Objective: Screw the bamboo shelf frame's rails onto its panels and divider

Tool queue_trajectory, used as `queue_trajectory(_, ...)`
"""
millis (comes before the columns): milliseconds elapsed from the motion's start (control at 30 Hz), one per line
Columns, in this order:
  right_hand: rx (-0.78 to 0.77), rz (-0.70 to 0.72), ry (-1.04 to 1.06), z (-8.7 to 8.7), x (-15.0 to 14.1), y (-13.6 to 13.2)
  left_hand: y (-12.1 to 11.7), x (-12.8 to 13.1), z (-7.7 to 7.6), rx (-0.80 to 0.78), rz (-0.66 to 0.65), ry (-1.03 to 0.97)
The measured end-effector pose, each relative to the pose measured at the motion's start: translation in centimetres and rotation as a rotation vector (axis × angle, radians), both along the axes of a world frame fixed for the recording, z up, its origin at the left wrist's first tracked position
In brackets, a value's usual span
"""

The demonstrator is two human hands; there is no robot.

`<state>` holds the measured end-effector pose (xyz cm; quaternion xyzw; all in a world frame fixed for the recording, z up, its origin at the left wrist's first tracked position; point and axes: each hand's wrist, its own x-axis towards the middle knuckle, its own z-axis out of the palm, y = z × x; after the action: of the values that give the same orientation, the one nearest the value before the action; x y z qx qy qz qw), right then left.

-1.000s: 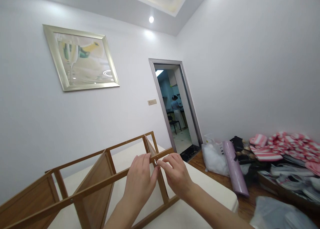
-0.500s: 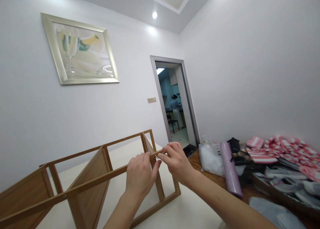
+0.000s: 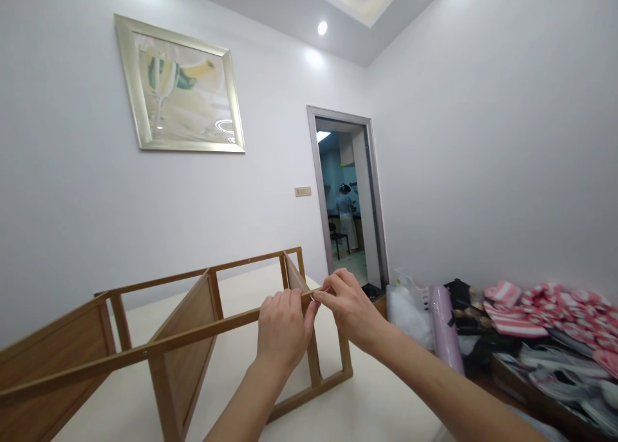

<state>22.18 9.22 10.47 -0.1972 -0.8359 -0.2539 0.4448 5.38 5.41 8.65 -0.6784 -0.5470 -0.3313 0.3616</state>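
A brown wooden shelf frame (image 3: 203, 333) with several board panels lies on its side across a white tabletop (image 3: 376, 400). My left hand (image 3: 282, 326) is wrapped over its upper rail near the right end, thumb toward the corner. Just beside it, my right hand (image 3: 350, 307) is closed in a pinch at the same rail end. Between its fingertips shows a sliver of a thin, shiny metal piece (image 3: 313, 297), too small and covered to name. The two hands almost touch.
Right of the table lie a rolled purple mat (image 3: 445, 329), a white plastic bag (image 3: 409, 313), pink-and-white striped cloth (image 3: 516, 310) and a box of shoes (image 3: 570, 377). Through a doorway (image 3: 378, 197), a person (image 3: 344, 210) stands in another room near a chair. A framed picture hangs on the wall.
The view has turned slightly left, so everything sits further right. My right hand's fingers have drawn in closer to the left thumb at the rail. My left hand keeps its hold.
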Motion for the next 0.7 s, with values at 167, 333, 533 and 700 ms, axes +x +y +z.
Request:
queue_trajectory(167, 0.016, -0.024, -0.119, 1.4, 0.1, -0.8, 0.0, 0.0, 0.0, -0.021, -0.005, -0.017)
queue_trajectory(333, 0.036, -0.099, -0.282, 3.2, 0.0, -1.7, -0.2, 0.1, 0.2, -0.045, -0.01, -0.034)
queue_trajectory(533, 0.007, -0.049, -0.333, 4.0, 0.0, -1.0, -0.1, 0.1, 0.2, -0.044, -0.026, -0.052)
queue_trajectory(700, -0.112, 0.035, -0.232, 2.8, 0.7, 0.7, 0.0, 0.1, 0.3, -0.056, -0.028, -0.067)
